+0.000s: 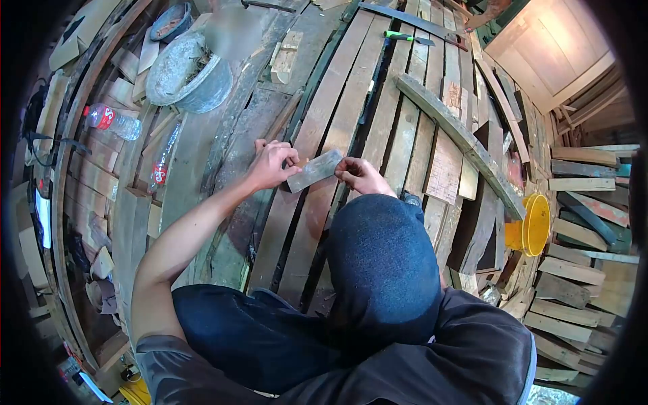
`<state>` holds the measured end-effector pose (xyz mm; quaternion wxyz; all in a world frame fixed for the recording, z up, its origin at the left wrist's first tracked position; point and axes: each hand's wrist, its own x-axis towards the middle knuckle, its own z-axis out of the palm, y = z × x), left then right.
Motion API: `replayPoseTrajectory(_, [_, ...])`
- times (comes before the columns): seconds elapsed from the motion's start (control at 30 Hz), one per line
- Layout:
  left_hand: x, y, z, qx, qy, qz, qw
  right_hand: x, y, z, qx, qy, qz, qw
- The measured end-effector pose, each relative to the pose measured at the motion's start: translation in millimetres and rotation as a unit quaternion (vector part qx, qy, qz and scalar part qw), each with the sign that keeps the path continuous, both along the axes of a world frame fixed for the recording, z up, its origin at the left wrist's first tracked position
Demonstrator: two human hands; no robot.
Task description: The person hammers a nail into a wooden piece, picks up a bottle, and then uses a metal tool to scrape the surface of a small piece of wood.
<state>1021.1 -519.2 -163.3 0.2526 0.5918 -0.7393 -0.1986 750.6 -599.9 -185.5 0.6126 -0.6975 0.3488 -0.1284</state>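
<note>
A flat, pale grey rectangular piece (315, 171) is held between my two hands, tilted above the wooden planks. It has a slightly shiny face; its exact kind cannot be made out. My left hand (273, 164) has curled fingers pinching the piece at its left end. On the opposite end, the thumb and fingertips of my right hand (365, 177) are pressed together at the corner. My raised knee in dark trousers (385, 266) stands close below the right hand and hides part of that forearm.
Wooden slats (297, 260) lie beneath. A long beam (459, 142) slants across the right, near a yellow bucket (535, 226). A handsaw (412, 23) and a green-handled tool (408, 38) lie at the far end. Left are a grey bucket (212, 88) and plastic bottles (121, 123).
</note>
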Motion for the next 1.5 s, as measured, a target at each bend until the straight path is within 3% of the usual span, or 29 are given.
replayPoseTrajectory(0.37, [-26, 11, 12, -0.161, -0.134, -0.039, 0.977, 31, 20, 11, 0.077, -0.001, -0.009, 0.997])
replayPoseTrajectory(0.57, [-34, 15, 19, -0.184, -0.193, -0.046, 0.963, 37, 25, 7, 0.148, -0.041, -0.048, 0.987])
replayPoseTrajectory(0.7, [-31, 15, 16, -0.159, -0.163, -0.051, 0.972, 35, 20, 4, 0.141, -0.045, -0.048, 0.988])
replayPoseTrajectory(0.8, [-27, 14, 9, -0.136, -0.147, -0.058, 0.978, 31, 21, 11, -0.086, -0.039, -0.057, 0.994])
replayPoseTrajectory(1.23, [-25, 13, 5, -0.129, -0.125, -0.070, 0.981, 36, 34, 24, -0.305, 0.003, -0.025, 0.952])
replayPoseTrajectory(1.33, [-26, 15, 6, -0.131, -0.122, -0.077, 0.981, 37, 33, 13, -0.430, 0.001, 0.002, 0.903])
replayPoseTrajectory(1.5, [-21, 14, 5, -0.082, -0.112, -0.083, 0.987, 33, 37, 17, -0.301, 0.029, 0.007, 0.953])
